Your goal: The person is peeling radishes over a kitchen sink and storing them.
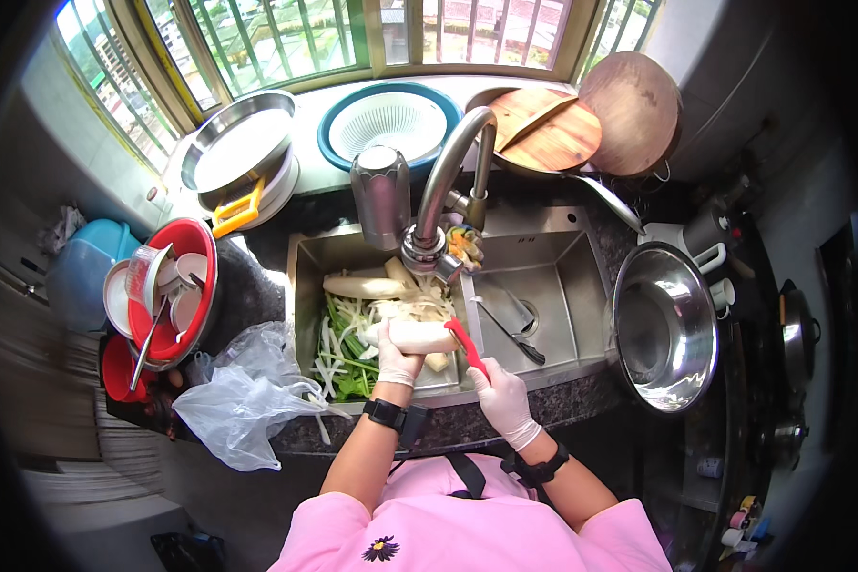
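A thick white root vegetable lies across my gloved left hand, which grips its left part above the left sink basin. In my gloved right hand is a red-handled peeler, its head against the vegetable's right end. Beneath them the basin holds pale peelings, leafy green stalks and another long pale root. A knife with a black handle lies in the right basin, its blade near the drain.
A curved faucet rises over the sink divider. On the left stand a crumpled plastic bag and a red basin of dishes. To the right is a large steel bowl. Behind are a white colander and a wooden lid.
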`<state>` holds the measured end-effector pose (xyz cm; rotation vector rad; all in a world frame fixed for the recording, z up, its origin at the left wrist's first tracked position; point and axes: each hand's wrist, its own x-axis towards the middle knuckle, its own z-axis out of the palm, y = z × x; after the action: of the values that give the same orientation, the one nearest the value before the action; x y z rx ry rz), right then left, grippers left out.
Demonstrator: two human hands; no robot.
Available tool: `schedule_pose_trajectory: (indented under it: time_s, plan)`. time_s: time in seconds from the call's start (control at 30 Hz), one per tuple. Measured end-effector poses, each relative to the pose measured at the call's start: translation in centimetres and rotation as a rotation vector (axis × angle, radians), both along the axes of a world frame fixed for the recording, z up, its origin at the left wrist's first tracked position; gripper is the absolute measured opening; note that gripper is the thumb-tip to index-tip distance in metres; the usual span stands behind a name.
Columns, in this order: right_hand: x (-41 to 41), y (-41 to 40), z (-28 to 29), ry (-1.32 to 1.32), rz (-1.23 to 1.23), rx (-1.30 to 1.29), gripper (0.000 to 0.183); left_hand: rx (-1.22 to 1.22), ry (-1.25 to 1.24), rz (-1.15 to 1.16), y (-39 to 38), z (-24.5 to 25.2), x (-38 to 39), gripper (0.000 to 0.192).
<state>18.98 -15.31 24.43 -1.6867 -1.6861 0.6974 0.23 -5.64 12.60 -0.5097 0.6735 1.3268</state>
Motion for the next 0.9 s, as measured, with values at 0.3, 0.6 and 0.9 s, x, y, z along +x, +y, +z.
schedule_pose_trajectory:
  time_s: [0.3, 0.6, 0.9]
  plan:
    - [-2.1, 3.5, -2.4, 0.053, 0.087, -0.233, 0.028, -0.027, 0.174, 0.222, -3.6, 0.4, -3.3, 0.065]
    - [1.2, 5.9, -4.2, 0.224, 0.050, -0.337, 0.030, 0.044, 0.333, 0.179, -6.5, 2.6, -3.4, 0.064]
    - [5.3, 6.3, -1.7, 0.164, 0.229, -0.480, 0.086, 0.369, 0.605, -0.231, -4.0, 6.6, 9.3, 0.055]
